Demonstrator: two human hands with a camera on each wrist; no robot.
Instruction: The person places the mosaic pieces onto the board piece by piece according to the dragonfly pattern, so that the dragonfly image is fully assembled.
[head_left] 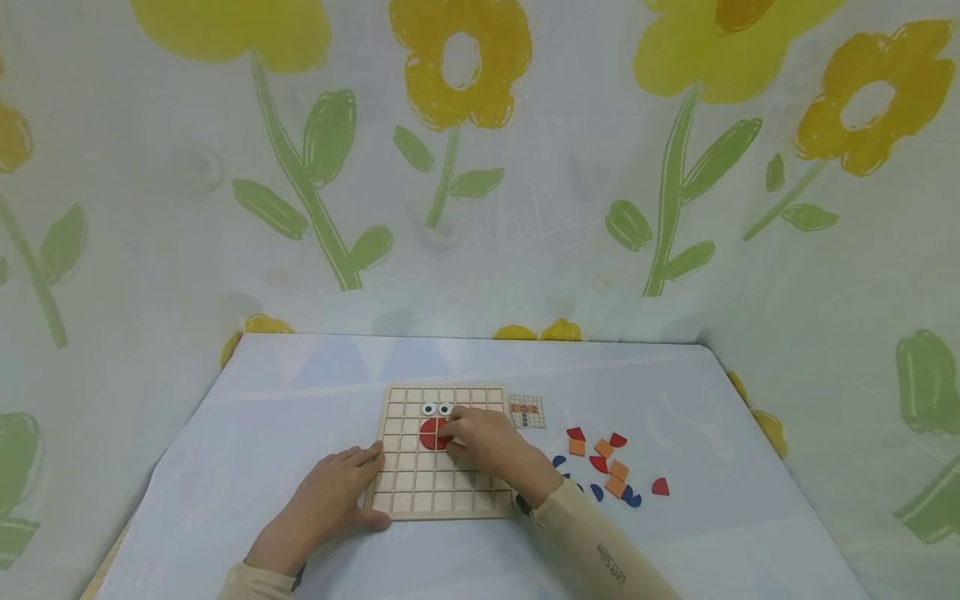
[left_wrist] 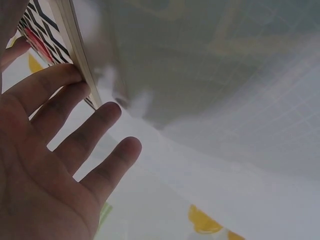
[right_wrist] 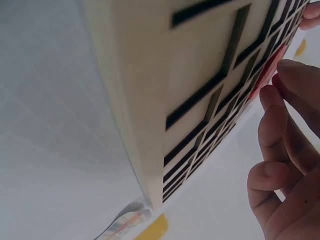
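Grid board (head_left: 404, 501) flat, near edge crosswise, right hand (head_left: 483, 437) pinching red piece (head_left: 442, 425)

Free passage beyond grid board (head_left: 423, 480), left hand (head_left: 330, 493) barring left edge, room under right hand (head_left: 491, 443) unclear

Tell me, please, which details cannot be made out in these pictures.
Head: some cells of the grid board, covered by the right hand.
Head: fine pattern on the printed card, too small.
Head: the left sleeve, cut off by the bottom edge.
Right wrist: part of the red pieces, hidden by the same hand.
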